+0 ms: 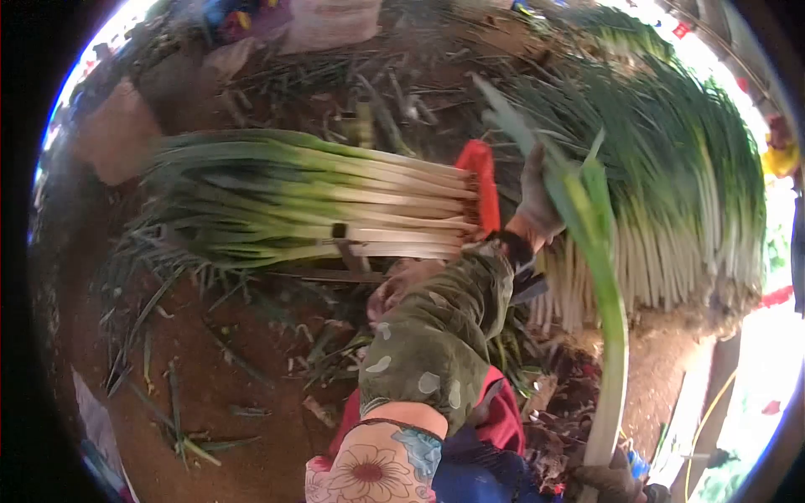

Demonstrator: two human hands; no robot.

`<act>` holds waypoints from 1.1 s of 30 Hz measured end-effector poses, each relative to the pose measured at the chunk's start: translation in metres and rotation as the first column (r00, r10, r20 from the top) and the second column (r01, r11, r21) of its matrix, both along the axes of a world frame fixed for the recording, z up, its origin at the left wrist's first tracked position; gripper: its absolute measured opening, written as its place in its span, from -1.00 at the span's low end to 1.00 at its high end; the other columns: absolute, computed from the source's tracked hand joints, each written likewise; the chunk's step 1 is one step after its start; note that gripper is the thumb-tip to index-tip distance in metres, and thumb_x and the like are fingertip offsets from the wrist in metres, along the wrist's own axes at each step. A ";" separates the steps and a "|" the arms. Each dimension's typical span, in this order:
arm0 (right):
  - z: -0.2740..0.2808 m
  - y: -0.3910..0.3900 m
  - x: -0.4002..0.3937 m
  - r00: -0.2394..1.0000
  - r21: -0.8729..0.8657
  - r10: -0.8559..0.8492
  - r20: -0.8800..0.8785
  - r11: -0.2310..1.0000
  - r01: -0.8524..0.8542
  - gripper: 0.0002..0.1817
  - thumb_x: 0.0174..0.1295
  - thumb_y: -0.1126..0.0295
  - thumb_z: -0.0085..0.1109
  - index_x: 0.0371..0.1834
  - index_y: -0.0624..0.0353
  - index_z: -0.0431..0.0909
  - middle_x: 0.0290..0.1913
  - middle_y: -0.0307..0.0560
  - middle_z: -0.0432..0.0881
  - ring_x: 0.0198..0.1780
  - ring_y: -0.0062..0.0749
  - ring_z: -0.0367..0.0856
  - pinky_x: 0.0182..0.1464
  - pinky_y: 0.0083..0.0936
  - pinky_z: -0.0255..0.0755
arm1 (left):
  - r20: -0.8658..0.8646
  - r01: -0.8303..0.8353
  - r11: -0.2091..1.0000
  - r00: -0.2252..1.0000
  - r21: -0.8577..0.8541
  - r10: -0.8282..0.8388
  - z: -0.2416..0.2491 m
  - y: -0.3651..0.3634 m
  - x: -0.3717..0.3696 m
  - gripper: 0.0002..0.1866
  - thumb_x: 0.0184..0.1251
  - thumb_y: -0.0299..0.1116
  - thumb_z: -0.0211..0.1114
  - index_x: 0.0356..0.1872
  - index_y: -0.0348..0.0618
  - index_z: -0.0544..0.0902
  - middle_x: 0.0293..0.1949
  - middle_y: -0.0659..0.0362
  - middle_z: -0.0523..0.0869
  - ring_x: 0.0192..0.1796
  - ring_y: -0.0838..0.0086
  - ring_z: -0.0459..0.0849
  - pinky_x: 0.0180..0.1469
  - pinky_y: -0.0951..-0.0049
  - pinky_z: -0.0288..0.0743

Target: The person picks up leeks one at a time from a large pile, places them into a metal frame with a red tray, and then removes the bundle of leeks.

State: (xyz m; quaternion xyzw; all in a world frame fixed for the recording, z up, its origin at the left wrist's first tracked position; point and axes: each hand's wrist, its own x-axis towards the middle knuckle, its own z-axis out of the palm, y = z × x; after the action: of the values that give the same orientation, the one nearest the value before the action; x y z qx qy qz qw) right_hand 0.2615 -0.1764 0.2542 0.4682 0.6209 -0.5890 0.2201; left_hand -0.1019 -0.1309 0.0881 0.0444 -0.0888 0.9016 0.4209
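Observation:
A long leek (616, 335), white at the base with broad green leaves on top, stands nearly upright at the right. My right hand (616, 476), in a dirty glove, is closed round its white lower end at the bottom edge. My left hand (539, 205), gloved too, reaches across in a camouflage sleeve with a floral cuff and is beside the leaves. One finger or the thumb stretches upward; leaves partly cover the other fingers. Left of it lies a stack of trimmed leeks (394, 189), roots toward a red piece (480, 184), within a metal holder (345, 245).
A large heap of leeks (654, 201) stands behind at the right. Loose leaf scraps (180, 419) litter the brown ground at left. Pale sacks (331, 23) sit at the back. Below the stack is a pinkish shape (402, 285) that I cannot make out.

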 end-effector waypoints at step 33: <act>-0.316 -0.029 -0.456 0.619 0.971 0.766 0.173 -0.029 -0.237 -0.64 0.00 0.43 0.06 -0.06 0.04 0.51 0.15 -0.14 0.46 -0.04 -0.08 0.57 -0.06 -0.07 0.40 | -0.267 -0.917 0.251 -0.338 0.311 -0.902 -0.105 -0.389 -0.187 -0.59 -0.14 -0.33 0.37 -0.12 0.08 0.62 0.00 0.12 0.51 0.13 0.12 0.45 0.16 0.11 0.31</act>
State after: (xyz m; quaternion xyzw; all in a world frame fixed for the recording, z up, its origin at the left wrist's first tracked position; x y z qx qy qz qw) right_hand -0.1944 -0.2055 -0.0620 0.0808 0.9949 -0.0302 -0.0514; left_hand -0.2890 -0.5203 -0.0166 0.4902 0.8592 0.1193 -0.0857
